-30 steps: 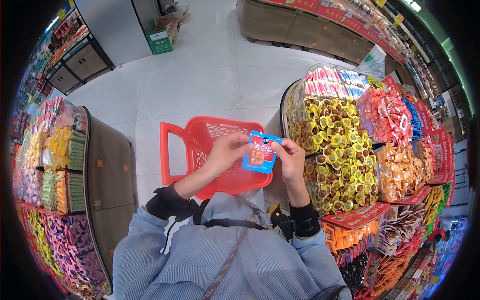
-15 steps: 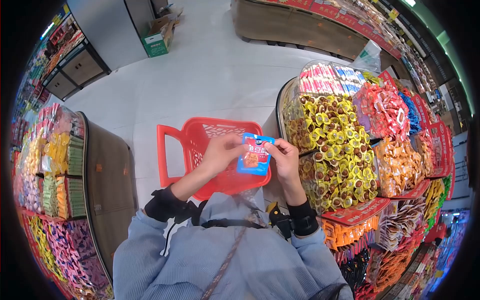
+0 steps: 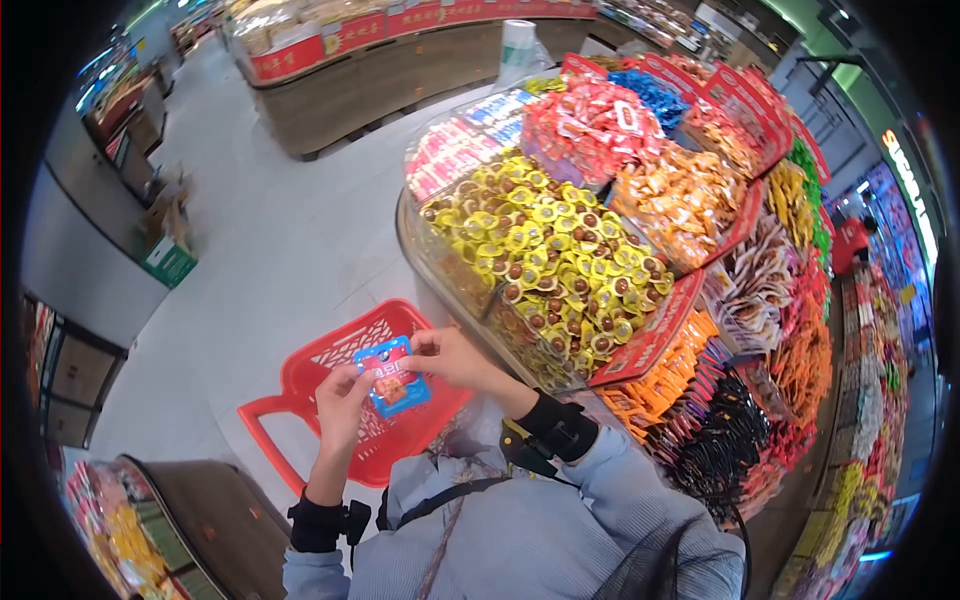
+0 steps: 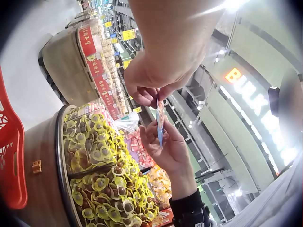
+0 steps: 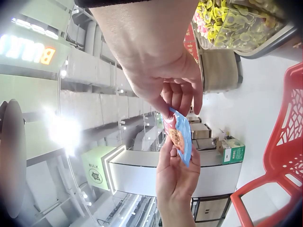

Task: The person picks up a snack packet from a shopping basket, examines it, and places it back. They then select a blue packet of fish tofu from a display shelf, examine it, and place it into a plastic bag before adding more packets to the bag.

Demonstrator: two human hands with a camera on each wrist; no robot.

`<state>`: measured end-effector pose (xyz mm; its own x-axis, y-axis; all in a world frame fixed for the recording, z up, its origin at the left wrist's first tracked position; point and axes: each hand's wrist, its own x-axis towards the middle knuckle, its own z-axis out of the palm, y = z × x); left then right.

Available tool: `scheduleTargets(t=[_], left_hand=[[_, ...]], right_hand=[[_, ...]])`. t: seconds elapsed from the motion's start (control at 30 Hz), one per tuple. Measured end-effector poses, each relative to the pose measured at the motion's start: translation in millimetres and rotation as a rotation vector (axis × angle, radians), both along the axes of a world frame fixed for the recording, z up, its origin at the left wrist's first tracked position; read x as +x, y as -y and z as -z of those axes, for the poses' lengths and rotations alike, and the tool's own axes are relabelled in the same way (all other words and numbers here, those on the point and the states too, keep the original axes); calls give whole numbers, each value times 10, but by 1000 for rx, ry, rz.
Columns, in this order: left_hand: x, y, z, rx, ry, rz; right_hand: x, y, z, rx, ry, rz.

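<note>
Two hands pinch one blue packet above a red basket

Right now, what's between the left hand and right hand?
The packet. Left hand and right hand each pinch it. The head view shows it, with the basket behind.

Blue packet in both hands

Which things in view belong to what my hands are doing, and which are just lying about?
In the job:
blue packet, held by left hand and right hand
red basket, probably

Just lying about:
yellow-wrapped sweets
orange-wrapped sweets
green box
</note>
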<state>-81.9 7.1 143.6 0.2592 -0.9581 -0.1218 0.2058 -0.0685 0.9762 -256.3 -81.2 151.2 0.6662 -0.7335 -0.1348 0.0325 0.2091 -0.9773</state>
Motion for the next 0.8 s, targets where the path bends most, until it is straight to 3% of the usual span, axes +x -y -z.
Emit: scheduleTargets(t=[0.47,0.57,0.8], left_hand=[[-511,422,151,-11,-35,279],[-695,476,25,22,-29,361],[-927,475,65,-40,-62,439]], right_hand=[[-676,3,44,-112,-72,243],[-863,18,102,-184,-170,256],[-1040,-148,159,-96,-35,398]])
